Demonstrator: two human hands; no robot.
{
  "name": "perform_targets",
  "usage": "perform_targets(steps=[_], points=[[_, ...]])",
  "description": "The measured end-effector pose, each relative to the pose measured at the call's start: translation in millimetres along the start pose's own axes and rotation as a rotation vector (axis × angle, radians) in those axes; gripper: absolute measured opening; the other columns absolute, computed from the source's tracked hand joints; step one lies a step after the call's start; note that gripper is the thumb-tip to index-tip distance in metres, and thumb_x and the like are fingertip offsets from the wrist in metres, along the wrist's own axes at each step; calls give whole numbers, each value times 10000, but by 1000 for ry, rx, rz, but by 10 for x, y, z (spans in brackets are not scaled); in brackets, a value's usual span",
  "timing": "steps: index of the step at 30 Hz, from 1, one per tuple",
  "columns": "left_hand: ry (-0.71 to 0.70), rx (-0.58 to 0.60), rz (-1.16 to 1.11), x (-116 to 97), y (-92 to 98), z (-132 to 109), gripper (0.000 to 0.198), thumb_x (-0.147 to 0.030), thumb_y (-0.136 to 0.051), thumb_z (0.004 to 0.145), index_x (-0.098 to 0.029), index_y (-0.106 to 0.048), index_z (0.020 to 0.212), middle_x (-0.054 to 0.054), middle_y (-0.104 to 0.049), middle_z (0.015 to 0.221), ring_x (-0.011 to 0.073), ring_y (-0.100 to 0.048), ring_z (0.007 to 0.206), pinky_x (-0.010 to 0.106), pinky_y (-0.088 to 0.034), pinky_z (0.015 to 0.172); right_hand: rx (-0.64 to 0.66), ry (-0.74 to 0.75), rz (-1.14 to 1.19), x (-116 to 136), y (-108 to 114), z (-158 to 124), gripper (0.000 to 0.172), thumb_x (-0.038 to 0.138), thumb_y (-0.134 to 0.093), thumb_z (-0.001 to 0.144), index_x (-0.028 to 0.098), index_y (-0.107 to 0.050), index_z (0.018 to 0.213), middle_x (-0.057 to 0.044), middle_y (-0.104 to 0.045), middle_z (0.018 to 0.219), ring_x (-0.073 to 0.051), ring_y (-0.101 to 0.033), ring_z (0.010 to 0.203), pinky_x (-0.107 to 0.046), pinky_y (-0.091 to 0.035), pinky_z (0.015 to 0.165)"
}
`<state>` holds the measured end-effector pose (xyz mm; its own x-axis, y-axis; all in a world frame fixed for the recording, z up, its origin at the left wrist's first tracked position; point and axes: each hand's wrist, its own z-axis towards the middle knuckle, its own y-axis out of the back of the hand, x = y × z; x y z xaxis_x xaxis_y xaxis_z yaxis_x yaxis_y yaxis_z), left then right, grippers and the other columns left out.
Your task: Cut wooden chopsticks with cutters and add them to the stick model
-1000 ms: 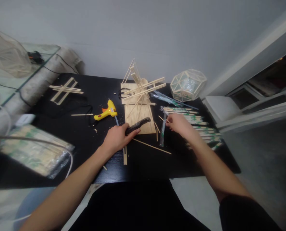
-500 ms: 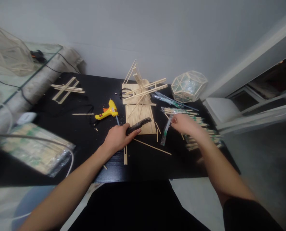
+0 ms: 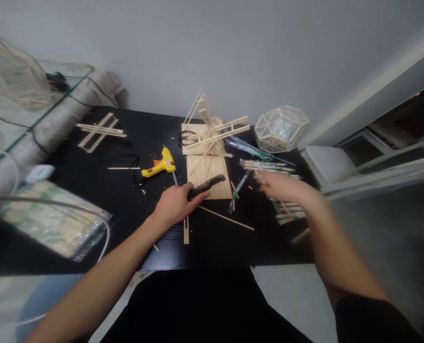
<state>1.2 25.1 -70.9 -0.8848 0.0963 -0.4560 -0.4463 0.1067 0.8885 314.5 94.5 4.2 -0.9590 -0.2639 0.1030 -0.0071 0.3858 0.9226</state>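
Observation:
My left hand (image 3: 173, 202) is closed around a slim black hand tool (image 3: 207, 186), whose exact kind I cannot make out. The tool lies over the lower part of a panel of wooden sticks (image 3: 217, 166). At the right, my right hand (image 3: 281, 186) has its fingers closed on a thin wooden stick (image 3: 286, 207), which shows on both sides of the hand. Beneath and beside it are bundles of wooden sticks (image 3: 288, 220) in clear and green wrapping. A narrow clear plastic sleeve (image 3: 241, 185) lies left of this hand.
A yellow glue gun (image 3: 164, 163) lies left of the panel. Behind the panel rises a stick framework (image 3: 212, 124). A faceted stick ball (image 3: 281, 127) sits at the back right, a crossed stick frame (image 3: 100, 132) at the back left. A wrapped stick pack (image 3: 54, 214) lies front left.
My right hand has moved slightly right with the stick. The plastic sleeve has swung, its near end now further left. My left hand and the black tool have stayed almost in place.

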Motion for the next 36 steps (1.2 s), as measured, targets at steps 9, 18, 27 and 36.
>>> perform_targets(steps=[9, 18, 27, 36], points=[[-5, -48, -86, 27, -28, 8, 560, -761, -476, 914, -238, -539, 725, 16, -496, 560, 185, -489, 524, 316, -240, 562, -80, 76, 672, 143, 25, -99, 394, 394, -499, 1014, 150, -624, 1297, 17, -578, 653, -152, -536, 581, -280, -441, 615], [18, -139, -278, 18, 58, -6, 497, -652, -526, 937, -233, -480, 675, -24, -454, 551, 153, -461, 540, 292, -296, 583, -171, 346, 1369, 652, -206, 45, 261, 445, -658, 947, 197, -611, 1012, 50, -486, 717, -99, -445, 585, -255, -381, 570], [5, -169, -341, -4, 87, -24, 497, -641, -515, 934, -224, -447, 671, -38, -420, 560, 138, -419, 553, 276, -287, 593, -292, 384, 1457, 982, -533, 131, 368, 530, -762, 861, 240, -537, 858, 116, -303, 511, -85, -235, 460, -257, -177, 476], [10, -150, -337, 3, 63, -27, 489, -637, -524, 931, -225, -453, 679, -39, -431, 562, 140, -429, 566, 272, -305, 601, -270, 367, 1392, 1068, -648, 129, 389, 549, -757, 836, 216, -567, 771, 99, -336, 507, -82, -281, 462, -262, -193, 482]])
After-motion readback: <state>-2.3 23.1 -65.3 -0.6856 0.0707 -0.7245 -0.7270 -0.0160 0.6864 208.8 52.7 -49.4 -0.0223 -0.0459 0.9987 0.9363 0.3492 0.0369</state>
